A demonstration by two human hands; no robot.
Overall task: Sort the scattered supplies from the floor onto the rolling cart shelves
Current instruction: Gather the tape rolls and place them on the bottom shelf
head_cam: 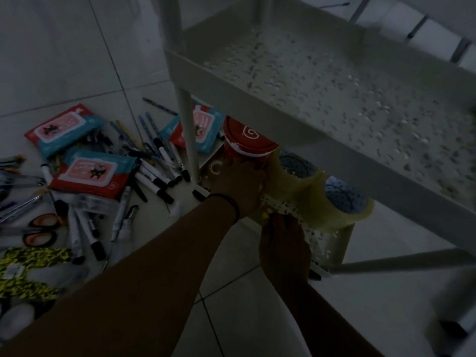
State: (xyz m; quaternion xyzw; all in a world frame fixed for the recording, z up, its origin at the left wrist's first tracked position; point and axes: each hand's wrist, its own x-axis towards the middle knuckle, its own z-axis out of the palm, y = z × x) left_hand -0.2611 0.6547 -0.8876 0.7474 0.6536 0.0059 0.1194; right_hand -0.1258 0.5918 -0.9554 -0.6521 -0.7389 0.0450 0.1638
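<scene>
Markers [159, 176], scissors [41, 229] and wipe packs [90, 171] litter the floor at nine o'clock. The left hand [240, 188] grips a red cup [246, 141] on the cart's lower shelf [332, 243], under the upper shelf [322, 81]. The right hand [283, 247] rests at the shelf rim; its grip is unclear.

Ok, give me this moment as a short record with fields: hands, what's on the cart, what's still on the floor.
left hand: left hand on the red cup on the lower shelf; grip unclear in the dim light
right hand: right hand at the lower shelf's front edge; fingers hidden
lower shelf: red cup, two yellowish cups with blue patterned tops
upper shelf: upper shelf holds nothing visible
floor: three wipe packs, many pens and markers, orange-handled scissors, yellow patterned pouch
</scene>
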